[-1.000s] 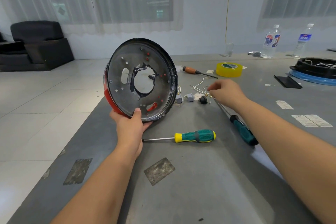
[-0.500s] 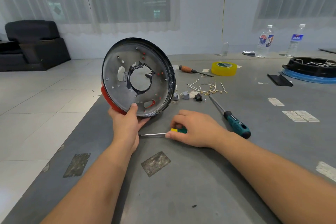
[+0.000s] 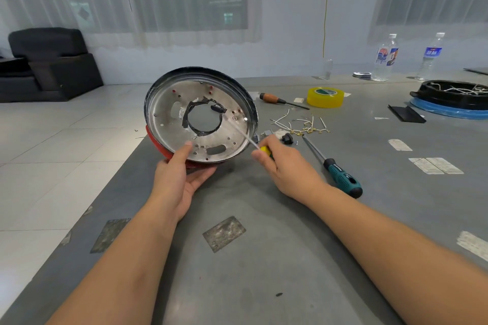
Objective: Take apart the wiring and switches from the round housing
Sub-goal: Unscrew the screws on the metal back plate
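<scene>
Fingers of the left hand [image 3: 179, 179] curl under the lower rim of the round housing [image 3: 200, 116], with the thumb pressed on its metal inner face; the housing is held tilted, its open side toward the camera, its lower edge just above the tabletop [image 3: 264, 258] near the left border. Fingers of the right hand [image 3: 287, 169] are wrapped around the yellow-and-green handle of a screwdriver [image 3: 260, 149], whose thin shaft slants up and left to a screw [image 3: 234, 118] on the right part of the inner plate. Centre of the plate: a large round opening edged with torn black tape [image 3: 190, 113]; small holes and red dots are scattered across the metal. Beyond the right hand lie removed pieces: white wires with brass terminals [image 3: 301, 124], a small black switch [image 3: 287, 138] and a grey part mostly hidden behind the housing rim. Second screwdriver with a teal handle [image 3: 340, 175] lies just right of the right hand. Farther back: a wooden-handled screwdriver [image 3: 280, 100], a roll of yellow tape [image 3: 325, 97], two water bottles [image 3: 384, 57], and another black housing [image 3: 454, 96] holding white wires at the right edge.
</scene>
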The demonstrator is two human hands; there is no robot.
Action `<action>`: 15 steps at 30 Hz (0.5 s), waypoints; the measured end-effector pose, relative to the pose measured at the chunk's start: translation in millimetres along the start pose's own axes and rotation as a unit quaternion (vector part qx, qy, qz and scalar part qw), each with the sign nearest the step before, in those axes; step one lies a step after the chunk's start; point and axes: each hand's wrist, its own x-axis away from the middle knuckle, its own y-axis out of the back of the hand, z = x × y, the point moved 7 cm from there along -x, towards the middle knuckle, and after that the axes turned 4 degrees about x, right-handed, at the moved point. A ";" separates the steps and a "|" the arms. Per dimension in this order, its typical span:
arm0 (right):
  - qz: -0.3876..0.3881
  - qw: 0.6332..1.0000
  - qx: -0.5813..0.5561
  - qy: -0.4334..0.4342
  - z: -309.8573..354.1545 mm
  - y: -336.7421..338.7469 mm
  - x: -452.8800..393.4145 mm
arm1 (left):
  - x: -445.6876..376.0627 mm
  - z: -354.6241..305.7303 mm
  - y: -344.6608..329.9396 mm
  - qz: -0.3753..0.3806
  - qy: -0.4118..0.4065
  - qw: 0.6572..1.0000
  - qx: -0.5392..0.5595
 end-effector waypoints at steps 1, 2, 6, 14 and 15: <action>-0.024 0.998 -0.049 -0.036 -3.8 0.0 -3.2 | 0.5 0.0 -0.2 0.001 -0.001 1.000 -0.012; -0.048 0.992 -0.088 -0.071 -7.8 0.3 -6.2 | 0.9 -0.3 -0.4 -0.001 -0.005 1.000 -0.023; -0.113 0.955 -0.178 -0.211 -28.9 -1.7 -8.3 | 4.0 -2.6 -2.4 -0.012 -0.024 0.998 -0.064; -0.082 0.801 -0.490 -0.334 -33.7 -27.8 -8.7 | 8.8 -11.8 1.1 -0.045 -0.061 0.991 -0.113; -0.081 0.804 -0.483 -0.337 -32.5 -28.9 -10.0 | 9.5 -13.3 1.9 -0.050 -0.066 0.990 -0.115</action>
